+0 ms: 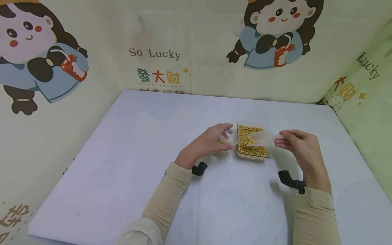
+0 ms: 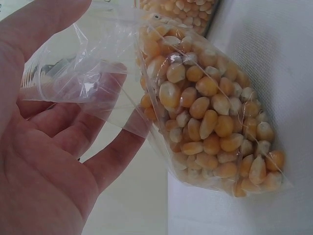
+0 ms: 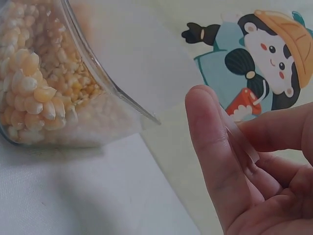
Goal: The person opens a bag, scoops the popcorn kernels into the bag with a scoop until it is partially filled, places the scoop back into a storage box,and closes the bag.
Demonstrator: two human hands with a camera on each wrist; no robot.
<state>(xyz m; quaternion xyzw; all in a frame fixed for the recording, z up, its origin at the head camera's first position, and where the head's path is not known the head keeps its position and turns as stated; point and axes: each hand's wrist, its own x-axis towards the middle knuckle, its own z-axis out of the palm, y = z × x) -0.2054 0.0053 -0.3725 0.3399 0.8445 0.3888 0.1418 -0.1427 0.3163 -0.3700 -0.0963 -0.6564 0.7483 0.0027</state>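
My left hand (image 1: 211, 139) curves its thumb and fingers around the loose upper part of a clear plastic bag (image 2: 117, 88). Corn kernels (image 2: 210, 117) fill the lower end of this bag, beside the white surface. Just right of it stands a clear rectangular container (image 1: 253, 156) holding more corn kernels (image 1: 249, 128). My right hand (image 1: 301, 146) pinches the handle of a translucent plastic scoop (image 1: 262, 138) between thumb and fingers. The scoop reaches across the container, with a heap of kernels (image 3: 36, 90) at its front. Part of the bag is hidden behind the left hand in the head view.
A white tabletop (image 1: 147, 163) spreads around both hands. Behind it and along the sides hang pale cloths (image 1: 208, 51) printed with cartoon figures and lettering. A black camera mount (image 1: 291, 182) sits on the right wrist, another (image 1: 200, 169) on the left.
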